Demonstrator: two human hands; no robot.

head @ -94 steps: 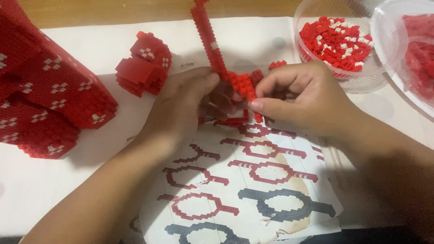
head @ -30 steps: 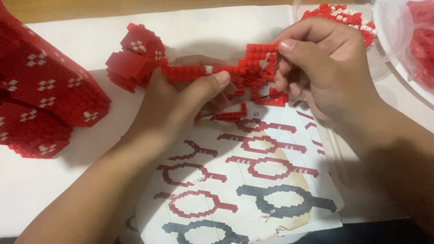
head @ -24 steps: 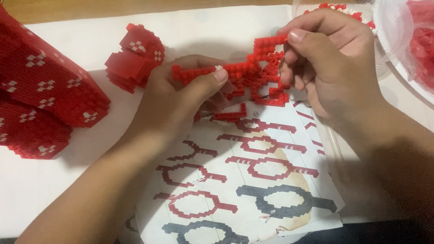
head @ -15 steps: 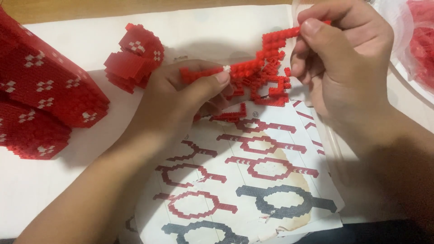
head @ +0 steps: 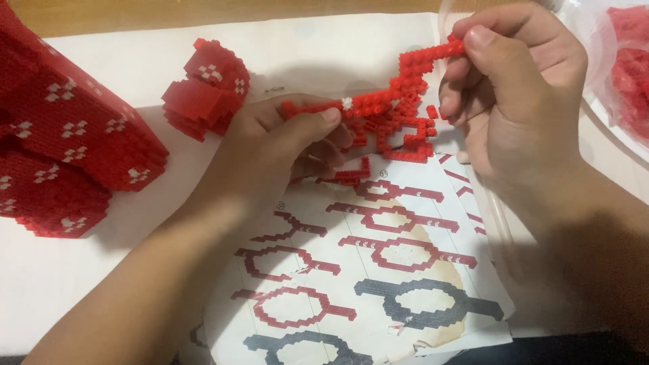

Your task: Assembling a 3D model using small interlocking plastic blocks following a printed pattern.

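Fingers of the left hand (head: 270, 145) pinch one end of a red micro-brick lattice piece (head: 399, 115), while the right hand (head: 520, 88) closes thumb and forefinger on its raised far end. Below the fingers lies an instruction sheet (head: 365, 270) printed with ring-shaped layer diagrams. Beyond the left fingers sits a small red block assembly (head: 203, 88); farther left, a large red build with white flecks (head: 61, 149).
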